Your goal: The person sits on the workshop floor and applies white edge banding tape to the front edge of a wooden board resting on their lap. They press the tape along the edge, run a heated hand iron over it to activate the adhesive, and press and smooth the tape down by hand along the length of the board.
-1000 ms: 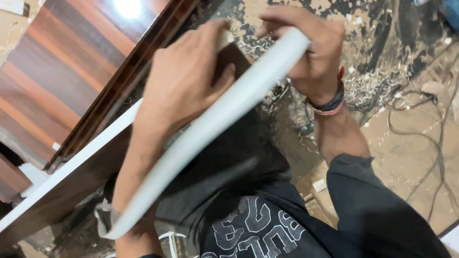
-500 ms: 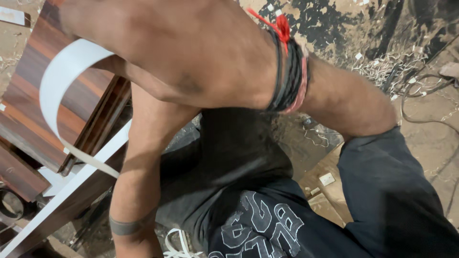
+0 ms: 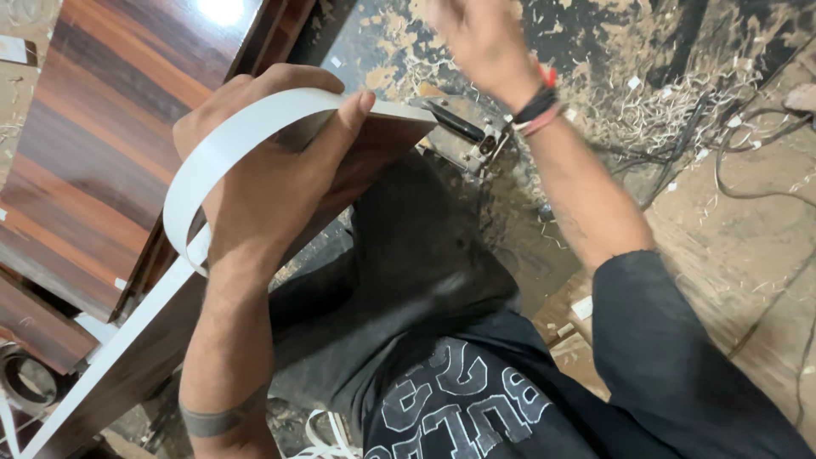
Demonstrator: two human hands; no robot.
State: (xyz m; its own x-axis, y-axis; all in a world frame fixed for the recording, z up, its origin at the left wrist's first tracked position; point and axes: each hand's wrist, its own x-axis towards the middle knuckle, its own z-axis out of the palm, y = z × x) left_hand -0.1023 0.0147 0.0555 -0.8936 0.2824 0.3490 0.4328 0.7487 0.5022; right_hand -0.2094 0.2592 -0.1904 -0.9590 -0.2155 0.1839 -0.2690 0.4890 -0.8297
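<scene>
Left hand point(image 3: 272, 170) clamped on white edge-banding strip point(image 3: 223, 144), strip looped over the end edge of the dark wood-grain panel point(image 3: 102, 161), right hand point(image 3: 476, 38) raised above, blurred, grip indeterminate, metal tool point(image 3: 467, 136) just beside panel corner.

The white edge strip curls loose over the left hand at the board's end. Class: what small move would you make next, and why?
Probably bring the right hand back down to take the free loop of the white edge strip. The left hand pins the strip at the end of the board, while the right hand is raised, blurred and seems to hold nothing, so the loop hangs unsupported.
</scene>
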